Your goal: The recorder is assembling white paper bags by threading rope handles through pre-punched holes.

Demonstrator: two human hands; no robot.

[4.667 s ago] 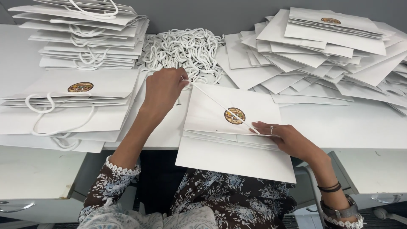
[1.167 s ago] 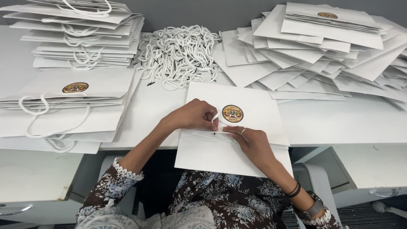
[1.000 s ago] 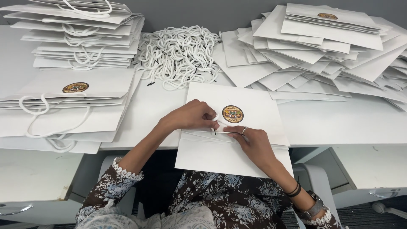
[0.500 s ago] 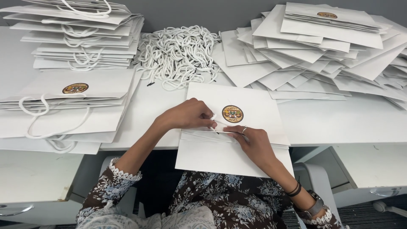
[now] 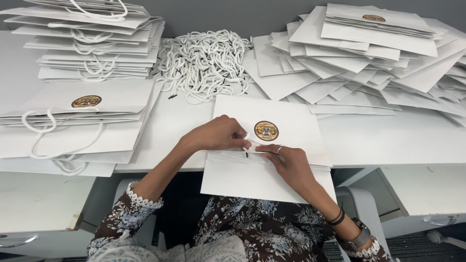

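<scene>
A white cord is being pinched by the left hand at the top edge of a flat white paper bag, which is being pressed onto the surface by the right hand just beside it.
</scene>
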